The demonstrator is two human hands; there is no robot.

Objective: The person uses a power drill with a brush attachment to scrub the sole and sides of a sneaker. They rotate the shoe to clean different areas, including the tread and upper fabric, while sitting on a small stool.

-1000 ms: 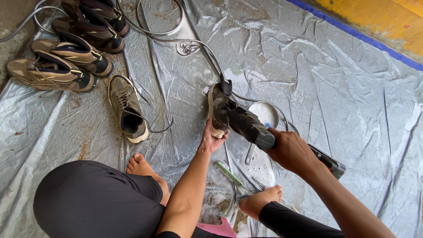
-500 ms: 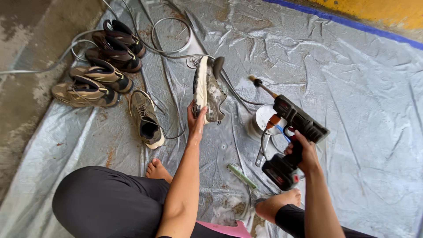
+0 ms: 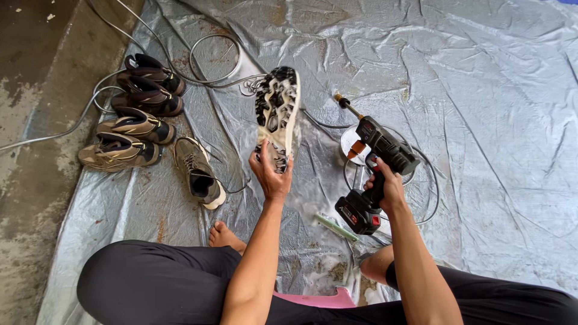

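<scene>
A: While the left hand (image 3: 272,174) holds the shoe (image 3: 277,114) up, which way does it run?

B: Head view, the only one. Long axis goes from the hand toward 12 o'clock, tipped slightly to 1. Lugged sole faces the camera. Left fingers (image 3: 260,157) are clamped on the near end, with the thumb on the other side of it.

A: And the sprayer?

B: Right hand (image 3: 385,189) is wrapped shut round the grip of the black cordless spray gun (image 3: 376,168). Battery block sits below the fist; the barrel runs toward 11 o'clock, ending in a brass nozzle (image 3: 343,102).

A: Nozzle relative to the shoe?

B: Shoe lies at about 9 o'clock from the nozzle, near but apart. The nozzle line passes beside the sole, not onto it. Shoe and gun run roughly parallel.

A: Nearer hand?

B: Left is already on the shoe. Right is well to 3 o'clock of it.

A: Anything else around?

B: Silver tarp (image 3: 481,120) on the floor, a hose (image 3: 208,60) looped across it. One loose shoe (image 3: 198,174) at 9 o'clock of the left hand, and four more in a row of shoes (image 3: 135,114) further out at 10.
</scene>
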